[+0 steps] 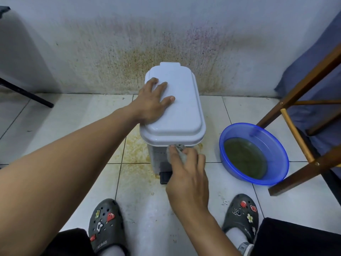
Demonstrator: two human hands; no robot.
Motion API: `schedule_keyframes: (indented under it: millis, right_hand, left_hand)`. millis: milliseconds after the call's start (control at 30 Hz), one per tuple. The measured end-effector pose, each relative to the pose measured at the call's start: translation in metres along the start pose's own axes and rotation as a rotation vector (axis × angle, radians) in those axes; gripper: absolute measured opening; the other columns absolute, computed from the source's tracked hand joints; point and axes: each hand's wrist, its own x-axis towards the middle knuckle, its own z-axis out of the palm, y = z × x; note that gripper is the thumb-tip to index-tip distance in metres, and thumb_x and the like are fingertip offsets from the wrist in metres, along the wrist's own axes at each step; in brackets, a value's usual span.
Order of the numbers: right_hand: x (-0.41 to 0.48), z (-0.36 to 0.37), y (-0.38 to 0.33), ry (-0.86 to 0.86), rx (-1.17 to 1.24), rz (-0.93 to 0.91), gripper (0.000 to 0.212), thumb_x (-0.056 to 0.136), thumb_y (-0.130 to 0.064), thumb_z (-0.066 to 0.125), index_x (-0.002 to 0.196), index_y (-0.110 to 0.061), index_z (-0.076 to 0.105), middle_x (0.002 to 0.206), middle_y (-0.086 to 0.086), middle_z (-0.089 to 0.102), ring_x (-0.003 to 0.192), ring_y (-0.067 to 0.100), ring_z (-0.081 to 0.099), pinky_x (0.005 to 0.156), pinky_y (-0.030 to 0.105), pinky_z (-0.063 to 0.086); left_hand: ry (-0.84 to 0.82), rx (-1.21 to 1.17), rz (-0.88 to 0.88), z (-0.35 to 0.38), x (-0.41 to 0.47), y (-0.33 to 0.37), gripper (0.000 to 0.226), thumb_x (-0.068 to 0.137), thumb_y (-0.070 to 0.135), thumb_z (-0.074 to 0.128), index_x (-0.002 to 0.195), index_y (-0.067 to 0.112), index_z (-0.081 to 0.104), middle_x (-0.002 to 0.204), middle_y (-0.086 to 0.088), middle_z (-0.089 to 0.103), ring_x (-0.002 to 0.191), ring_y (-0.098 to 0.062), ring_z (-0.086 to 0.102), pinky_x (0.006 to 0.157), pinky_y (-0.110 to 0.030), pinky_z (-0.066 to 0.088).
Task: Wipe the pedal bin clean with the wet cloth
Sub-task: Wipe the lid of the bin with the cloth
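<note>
**Domestic interior: corner of a room in a home.** The floor is of glossy white ceramic tiles (55, 126) with dark grout, stained yellow-brown near the wall. The pale painted wall (129, 43) is streaked with brown spatter. Household items stand on the floor: a small white plastic pedal bin (177, 108) with a grey cloth (180, 150) at its front, and a round translucent blue plastic basin (273, 145) holding murky greenish water. At right, a brown wooden furniture frame (304, 85) stands before dark blue fabric (313, 52). At left is a slanted black metal leg (27, 95). The person wears dark grey perforated clogs (105, 222) with charms, over white socks.
</note>
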Motion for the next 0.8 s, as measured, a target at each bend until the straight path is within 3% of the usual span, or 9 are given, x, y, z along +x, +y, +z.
schedule_keyframes:
  millis: [100,333,567,700,800]
  right_hand:
    - [0.002,-0.002,0.016,0.078,0.005,0.019,0.066,0.067,0.003,0.059,0.131,-0.016,0.062,0.113,0.013,0.051,0.095,0.033,0.046,0.055,0.038,0.048]
    - [0.01,-0.003,0.042,0.178,0.028,0.109,0.064,0.066,0.009,0.06,0.124,-0.018,0.066,0.118,0.012,0.05,0.103,0.034,0.046,0.059,0.039,0.052]
    - [0.025,-0.007,0.06,0.171,0.003,0.163,0.066,0.07,0.01,0.057,0.129,-0.017,0.062,0.12,0.012,0.049,0.105,0.035,0.045,0.058,0.037,0.046]
    - [0.039,-0.023,0.063,0.26,0.06,0.202,0.057,0.082,0.004,0.054,0.133,-0.019,0.061,0.12,0.014,0.05,0.104,0.035,0.045,0.071,0.033,0.032]
    - [0.046,-0.033,0.052,0.245,0.06,0.181,0.055,0.085,0.001,0.054,0.135,-0.019,0.059,0.123,0.012,0.049,0.109,0.034,0.046,0.074,0.034,0.032]
  left_hand:
    - [-0.005,0.006,0.0,-0.001,0.0,0.0,0.072,0.102,0.062,0.039,0.162,0.025,0.022,0.169,-0.002,0.004,0.155,-0.032,0.007,0.125,-0.049,0.012]
    - [-0.009,0.009,-0.005,-0.002,-0.002,0.002,0.072,0.102,0.062,0.039,0.162,0.026,0.023,0.169,-0.002,0.004,0.155,-0.032,0.006,0.125,-0.048,0.011]
    - [0.007,0.016,-0.002,-0.002,-0.005,0.005,0.069,0.103,0.06,0.038,0.161,0.026,0.025,0.168,-0.003,0.006,0.154,-0.033,0.008,0.125,-0.046,0.01]
    - [0.003,0.027,0.002,-0.004,-0.007,0.006,0.066,0.104,0.059,0.036,0.161,0.027,0.024,0.169,-0.002,0.006,0.154,-0.032,0.006,0.124,-0.046,0.01]
    - [-0.016,0.057,-0.013,-0.005,-0.007,0.006,0.067,0.104,0.061,0.032,0.162,0.029,0.02,0.17,0.001,0.003,0.155,-0.031,0.004,0.125,-0.05,0.011]
